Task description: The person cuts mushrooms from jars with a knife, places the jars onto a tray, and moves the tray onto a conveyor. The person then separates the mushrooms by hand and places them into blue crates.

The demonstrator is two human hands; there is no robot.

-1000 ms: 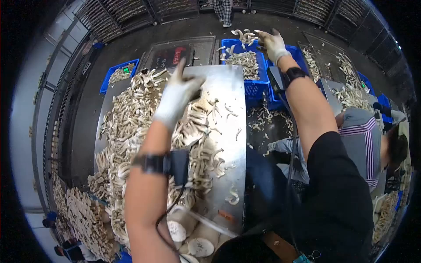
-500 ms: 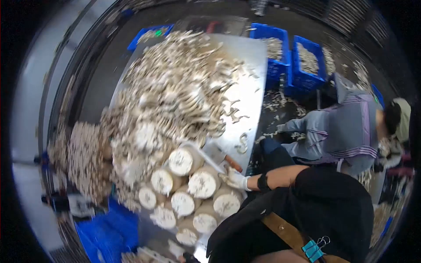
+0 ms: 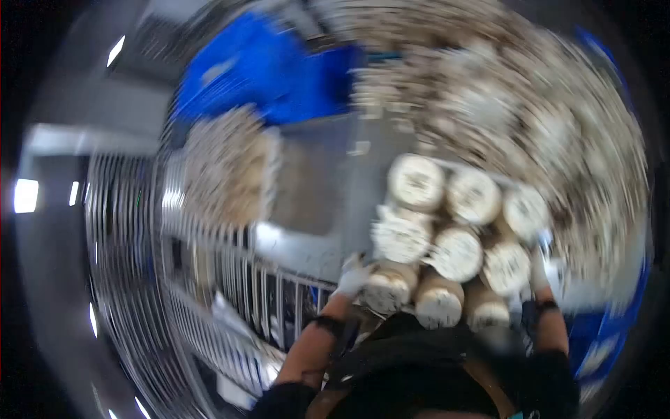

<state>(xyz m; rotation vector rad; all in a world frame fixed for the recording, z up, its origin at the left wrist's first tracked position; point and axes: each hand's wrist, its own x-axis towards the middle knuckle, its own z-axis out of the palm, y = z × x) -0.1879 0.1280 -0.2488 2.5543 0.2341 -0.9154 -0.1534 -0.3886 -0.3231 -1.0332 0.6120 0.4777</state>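
Note:
The view is heavily blurred by motion. A stack of several stubby cylinders with round white ends [image 3: 457, 251] sits close in front of my body. My left hand [image 3: 352, 279], in a white glove, presses against the stack's lower left side. My right hand [image 3: 537, 269], also gloved, is on its right side, beside the rightmost cylinder. Both hands seem to grip the load from either side; the fingers are too smeared to make out.
A big heap of pale mushrooms [image 3: 502, 91] fills the upper right. A smaller pale pile [image 3: 227, 167] lies left of a metal surface [image 3: 314, 181]. Blue crates [image 3: 279, 70] stand behind. Metal rack bars [image 3: 209, 293] run along the lower left.
The view has swung round sharply. My right hand left the table edge, and both hands now sit on either side of the cylinder stack. The seated person is out of view.

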